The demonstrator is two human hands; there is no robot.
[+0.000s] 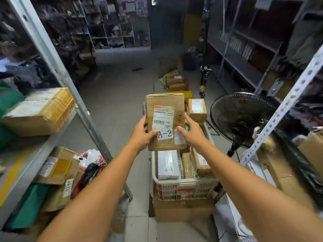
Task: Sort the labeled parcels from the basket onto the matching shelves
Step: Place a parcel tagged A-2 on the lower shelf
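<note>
A: A-2 parcel (166,100): brown cardboard, matt, creased. Its paper label was white and slightly wrinkled.
B: Noted. The basket (183,181) was white plastic lattice, smooth.
A: The shelf post (70,81) was grey painted metal, scuffed. The fan (241,116) had a black wire grille.
B: The box (40,112) on the left shelf looked tape-wrapped, glossy. The floor (118,95) was grey tile with a dull sheen.

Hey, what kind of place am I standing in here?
Likely a parcel depot or stockroom: metal shelves stacked with boxes, a white basket of labeled parcels, and a held carton marked A-2.
</note>
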